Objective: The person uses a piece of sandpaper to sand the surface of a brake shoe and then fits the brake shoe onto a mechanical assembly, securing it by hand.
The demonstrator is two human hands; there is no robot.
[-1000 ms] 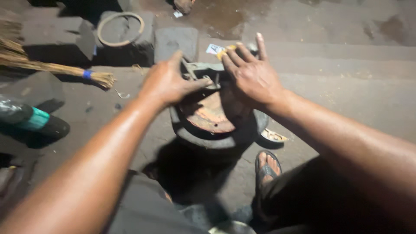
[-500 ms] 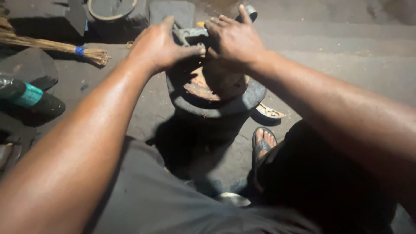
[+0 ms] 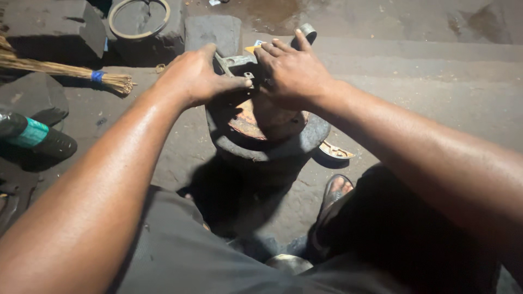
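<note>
Gripping a grey metal part (image 3: 239, 61) with your left hand (image 3: 193, 76), you lay your right hand (image 3: 291, 71) over it, fingers curled on top. It rests on a rusty round block (image 3: 267, 128) at centre. Far left, a dark bottle (image 3: 32, 136) with a teal label lies on the dusty concrete ground (image 3: 436, 81), a straw broom (image 3: 60, 71) beyond it.

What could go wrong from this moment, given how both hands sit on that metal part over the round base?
1. Pinching: the left hand and right hand press close together on the grey metal part, so a slip might trap a finger.
2. Tipping: the rusty piece rests on a round dark base; uneven pressure may rock it.
3. The sandalled foot lies right beside the base, exposed if anything drops.
</note>
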